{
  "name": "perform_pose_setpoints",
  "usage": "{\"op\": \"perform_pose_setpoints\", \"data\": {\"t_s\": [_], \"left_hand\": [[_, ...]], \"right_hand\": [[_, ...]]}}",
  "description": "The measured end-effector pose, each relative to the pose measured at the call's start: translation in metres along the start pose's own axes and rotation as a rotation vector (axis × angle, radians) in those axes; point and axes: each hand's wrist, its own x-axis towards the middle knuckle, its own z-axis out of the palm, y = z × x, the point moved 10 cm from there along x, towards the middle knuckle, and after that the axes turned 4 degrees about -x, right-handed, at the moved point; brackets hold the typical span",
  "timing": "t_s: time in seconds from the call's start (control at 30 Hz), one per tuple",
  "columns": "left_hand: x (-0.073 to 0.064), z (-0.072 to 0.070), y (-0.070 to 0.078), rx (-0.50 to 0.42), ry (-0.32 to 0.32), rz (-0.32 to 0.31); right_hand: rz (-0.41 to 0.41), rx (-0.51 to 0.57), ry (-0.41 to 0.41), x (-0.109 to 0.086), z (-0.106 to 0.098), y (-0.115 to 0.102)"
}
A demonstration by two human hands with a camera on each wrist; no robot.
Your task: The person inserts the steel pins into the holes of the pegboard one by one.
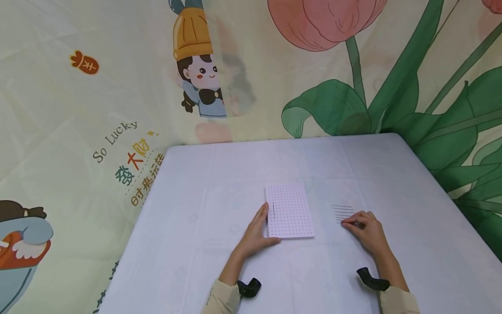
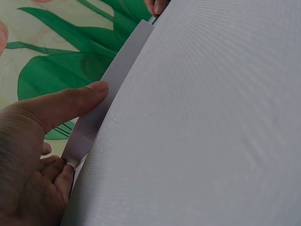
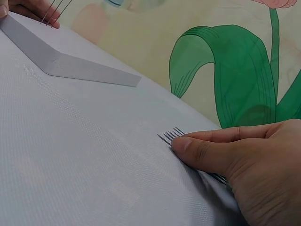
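Note:
A white board (image 1: 290, 213) with rows of small dots lies in the middle of the table. Thin dark rods (image 3: 56, 11) stand up from its left part. My left hand (image 1: 252, 235) holds the board at its near left corner, fingers straight along the left side and thumb (image 2: 89, 96) against the near side. To the right, several thin dark rods (image 1: 343, 210) lie side by side on the cloth. My right hand (image 1: 366, 229) is at the near end of this row. Its thumb (image 3: 186, 148) and forefinger pinch the nearest rod, most of which they hide.
A white cloth covers the table (image 1: 219, 174). Behind the table hangs a backdrop (image 1: 243, 126) printed with flowers, leaves and cartoon figures. Black wrist mounts (image 1: 251, 288) sit on both forearms, close over the tabletop.

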Motion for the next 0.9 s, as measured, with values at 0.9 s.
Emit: {"op": "perform_pose_setpoints", "data": {"t_s": [0.9], "left_hand": [[-0.001, 0.0, -0.002, -0.001, 0.006, 0.019]], "right_hand": [[-0.089, 0.231, -0.038, 0.022, 0.025, -0.058]]}}
